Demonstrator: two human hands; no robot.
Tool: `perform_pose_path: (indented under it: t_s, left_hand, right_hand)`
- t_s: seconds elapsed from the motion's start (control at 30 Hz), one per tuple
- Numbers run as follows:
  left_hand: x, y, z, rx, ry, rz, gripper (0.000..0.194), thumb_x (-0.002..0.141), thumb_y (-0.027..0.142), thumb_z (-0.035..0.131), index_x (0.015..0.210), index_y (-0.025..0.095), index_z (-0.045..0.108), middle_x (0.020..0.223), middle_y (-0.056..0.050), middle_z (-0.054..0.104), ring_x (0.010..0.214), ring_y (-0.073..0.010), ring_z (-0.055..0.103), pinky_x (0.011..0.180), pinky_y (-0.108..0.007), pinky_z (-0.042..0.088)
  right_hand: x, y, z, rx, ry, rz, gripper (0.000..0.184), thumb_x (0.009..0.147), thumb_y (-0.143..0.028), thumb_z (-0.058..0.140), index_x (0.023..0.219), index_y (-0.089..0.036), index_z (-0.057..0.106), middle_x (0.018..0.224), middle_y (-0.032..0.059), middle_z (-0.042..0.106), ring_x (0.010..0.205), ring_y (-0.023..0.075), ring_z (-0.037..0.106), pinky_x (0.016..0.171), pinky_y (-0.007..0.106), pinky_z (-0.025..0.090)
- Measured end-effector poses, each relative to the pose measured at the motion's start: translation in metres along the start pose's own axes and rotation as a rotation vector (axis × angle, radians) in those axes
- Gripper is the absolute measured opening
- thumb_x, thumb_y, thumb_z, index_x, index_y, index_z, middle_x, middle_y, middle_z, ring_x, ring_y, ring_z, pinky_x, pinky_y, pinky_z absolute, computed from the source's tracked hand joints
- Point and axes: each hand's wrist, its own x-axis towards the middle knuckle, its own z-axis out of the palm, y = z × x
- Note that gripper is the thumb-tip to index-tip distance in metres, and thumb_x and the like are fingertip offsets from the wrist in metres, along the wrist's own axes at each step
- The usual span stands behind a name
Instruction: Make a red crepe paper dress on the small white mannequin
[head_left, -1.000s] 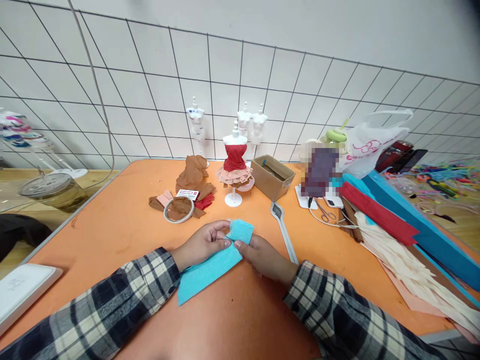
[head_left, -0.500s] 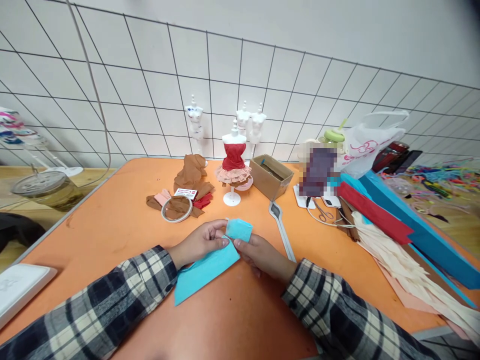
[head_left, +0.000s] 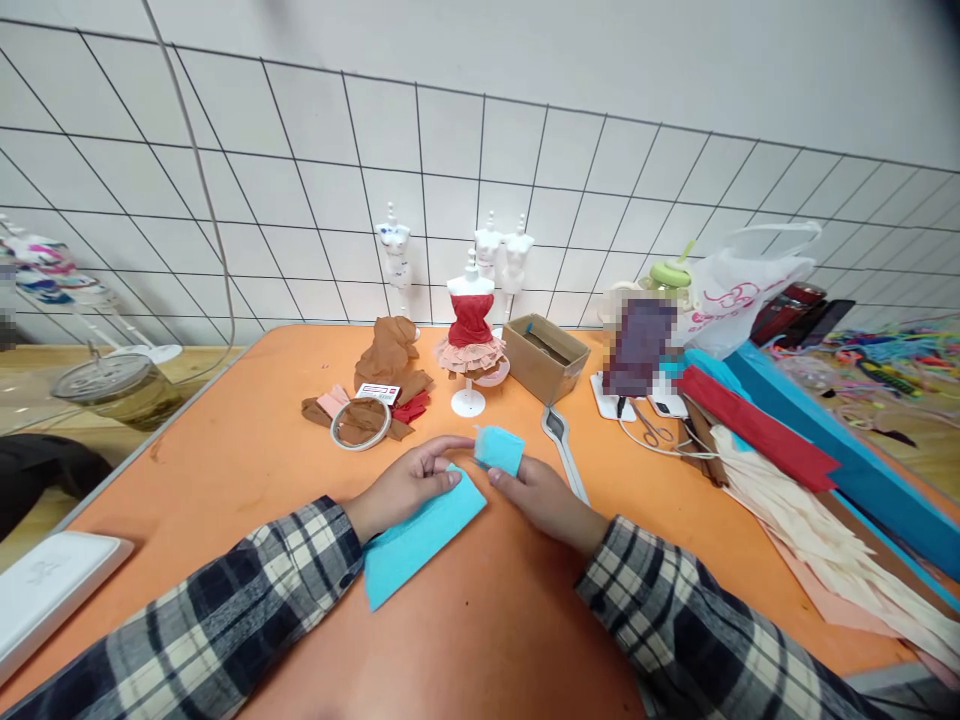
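My left hand (head_left: 412, 487) is closed on a long strip of turquoise crepe paper (head_left: 427, 540), pinching its upper edge with thumb and fingers; the strip slants down to the left under my wrist. My right hand (head_left: 547, 497) grips a small folded turquoise crepe paper piece (head_left: 500, 450) between thumb and fingers. A gap shows between the two papers. Beyond my hands stands a small white mannequin (head_left: 470, 285) wearing a red top and a ruffled pink skirt (head_left: 471, 357).
A roll of tape (head_left: 361, 446) and crumpled brown paper (head_left: 386, 352) lie left of the mannequin. Right of it are a cardboard box (head_left: 546, 375), a grey strap-like tool (head_left: 564, 455), scissors (head_left: 655, 432) and cream paper strips (head_left: 795, 520). A white box-like device (head_left: 67, 575) sits at far left.
My right hand has moved to the right with the small piece, away from the strip in my left hand. The papers were close together before. The camera view has shifted slightly.
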Motion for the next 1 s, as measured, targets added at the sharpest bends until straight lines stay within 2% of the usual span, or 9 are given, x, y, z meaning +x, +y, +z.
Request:
perform_pose_path:
  t_s: [0.17, 0.27, 0.37, 0.47, 0.57, 0.7, 0.8, 0.9, 1.0]
  left_hand:
    - [0.005, 0.007, -0.009, 0.079, 0.378, 0.091, 0.056, 0.076, 0.05, 0.074, 0.119, 0.016, 0.062, 0.062, 0.005, 0.054, 0.052, -0.0104, 0.047, 0.049, -0.02, 0.035]
    - [0.005, 0.009, -0.013, 0.025, 0.417, 0.095, 0.051, 0.074, 0.044, 0.074, 0.115, 0.017, 0.06, 0.068, 0.003, 0.06, 0.056, -0.0125, 0.052, 0.052, -0.022, 0.039]
    - [0.005, 0.008, -0.013, 0.024, 0.389, 0.119, 0.046, 0.072, 0.034, 0.072, 0.113, 0.017, 0.061, 0.08, 0.0, 0.065, 0.062, -0.0136, 0.055, 0.057, -0.024, 0.042]
    - [0.005, 0.008, -0.011, 0.048, 0.384, 0.163, 0.046, 0.07, 0.028, 0.071, 0.113, 0.016, 0.06, 0.092, -0.003, 0.067, 0.073, -0.0152, 0.059, 0.065, -0.024, 0.044]
    - [0.004, 0.008, -0.013, 0.044, 0.443, 0.204, 0.047, 0.07, 0.028, 0.072, 0.114, 0.017, 0.06, 0.094, -0.002, 0.064, 0.076, -0.0147, 0.058, 0.066, -0.024, 0.043]
    - [0.005, 0.008, -0.018, 0.018, 0.5, 0.286, 0.049, 0.071, 0.033, 0.075, 0.114, 0.018, 0.059, 0.092, -0.002, 0.063, 0.077, -0.015, 0.059, 0.066, -0.024, 0.043]
    - [0.005, 0.008, -0.016, 0.055, 0.526, 0.349, 0.045, 0.073, 0.037, 0.075, 0.111, 0.019, 0.059, 0.092, -0.003, 0.065, 0.079, -0.0163, 0.06, 0.069, -0.025, 0.045]
    - [0.002, 0.01, -0.015, 0.165, 0.557, 0.394, 0.037, 0.076, 0.038, 0.073, 0.105, 0.019, 0.06, 0.095, -0.006, 0.067, 0.09, -0.0202, 0.063, 0.078, -0.029, 0.049]
    - [-0.011, 0.015, -0.032, 0.297, 0.602, 0.477, 0.036, 0.083, 0.039, 0.067, 0.112, 0.02, 0.058, 0.105, -0.008, 0.068, 0.1, -0.0232, 0.064, 0.085, -0.033, 0.05]
  right_hand:
    - [-0.002, -0.004, -0.029, -0.944, 0.112, 0.111, 0.065, 0.091, -0.036, 0.056, 0.15, -0.019, 0.035, 0.109, 0.0142, 0.071, 0.097, 0.0295, 0.068, 0.075, 0.034, 0.047]
    - [-0.003, -0.006, -0.033, -1.179, 0.201, 0.126, 0.064, 0.094, -0.014, 0.042, 0.155, -0.014, 0.025, 0.109, 0.0163, 0.071, 0.098, 0.0273, 0.067, 0.07, 0.032, 0.045]
    - [-0.004, -0.011, -0.032, -1.257, 0.305, 0.156, 0.056, 0.093, -0.007, 0.037, 0.148, -0.012, 0.039, 0.099, 0.0159, 0.072, 0.091, 0.0279, 0.066, 0.066, 0.033, 0.042]
    - [-0.005, -0.016, -0.032, -1.225, 0.238, 0.051, 0.035, 0.095, -0.013, 0.04, 0.121, -0.02, 0.063, 0.09, 0.0124, 0.072, 0.087, 0.0268, 0.066, 0.07, 0.034, 0.042]
    - [-0.006, -0.015, -0.031, -1.097, 0.203, -0.015, 0.027, 0.091, -0.014, 0.048, 0.105, -0.022, 0.07, 0.086, 0.0105, 0.073, 0.085, 0.0256, 0.067, 0.077, 0.035, 0.043]
    - [-0.003, -0.005, -0.012, -0.553, 0.271, -0.117, 0.037, 0.087, -0.02, 0.056, 0.123, -0.023, 0.065, 0.106, 0.0086, 0.075, 0.094, 0.0235, 0.068, 0.085, 0.035, 0.049]
    - [0.008, 0.0, 0.018, -0.089, 0.205, -0.103, 0.048, 0.087, -0.042, 0.063, 0.129, -0.02, 0.06, 0.12, 0.0096, 0.07, 0.103, 0.0228, 0.067, 0.086, 0.035, 0.052]
    - [0.025, -0.001, 0.045, 0.01, 0.157, -0.084, 0.034, 0.084, -0.043, 0.066, 0.106, -0.018, 0.068, 0.093, 0.0036, 0.071, 0.081, 0.0179, 0.064, 0.074, 0.03, 0.051]
    - [0.042, -0.005, 0.056, -0.031, 0.273, -0.125, 0.019, 0.085, -0.036, 0.062, 0.082, -0.017, 0.064, 0.079, -0.0003, 0.062, 0.075, 0.0145, 0.057, 0.069, 0.025, 0.045]
